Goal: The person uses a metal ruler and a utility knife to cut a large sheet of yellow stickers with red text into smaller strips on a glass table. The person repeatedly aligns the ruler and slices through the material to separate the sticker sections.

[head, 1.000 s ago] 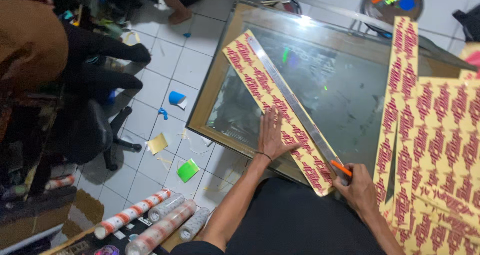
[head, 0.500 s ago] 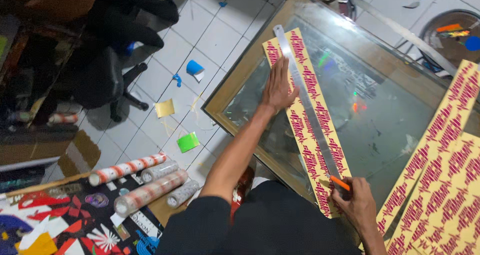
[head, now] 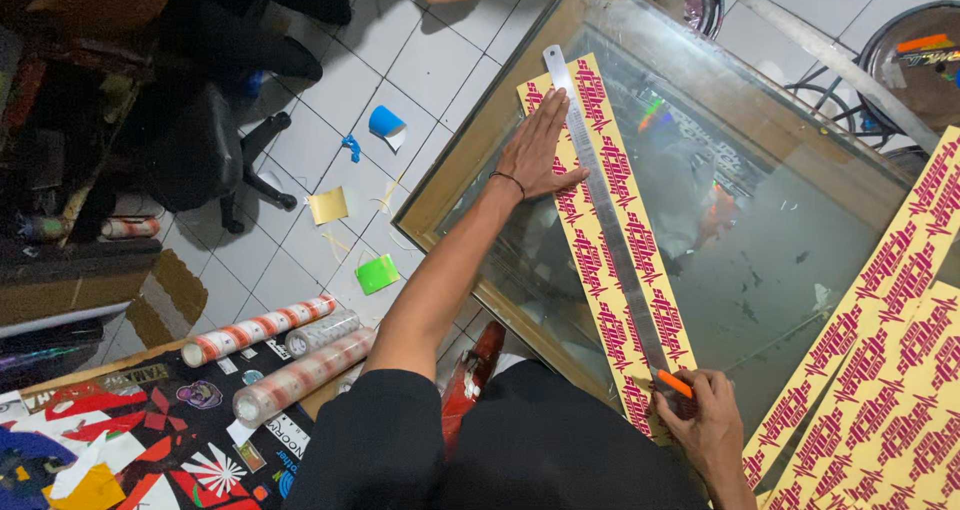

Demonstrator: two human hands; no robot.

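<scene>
— Where is the strip [head: 600, 260] lying?

— Flat on the glass table [head: 780, 230], running from the far left corner down to the near edge, with the steel ruler [head: 608, 220] laid along its length.

— How would it handle?

— Thin, light sheet, I'd judge: floppy if lifted by one end, and likely to slide on glass. The ruler looks stiff but narrow, so it could pivot unless pinned.

— And the hands?

— The left hand [head: 538, 155] lies flat near the far end, fingers straight and slightly spread, palm on the strip, thumb against the ruler. The right hand [head: 705, 425] is at the near end, fingers closed around an orange knife [head: 674, 382], its tip beside the ruler's edge.

— Best place to hold?

— Pressing down on the ruler, probably, well off the cutting edge.
</scene>
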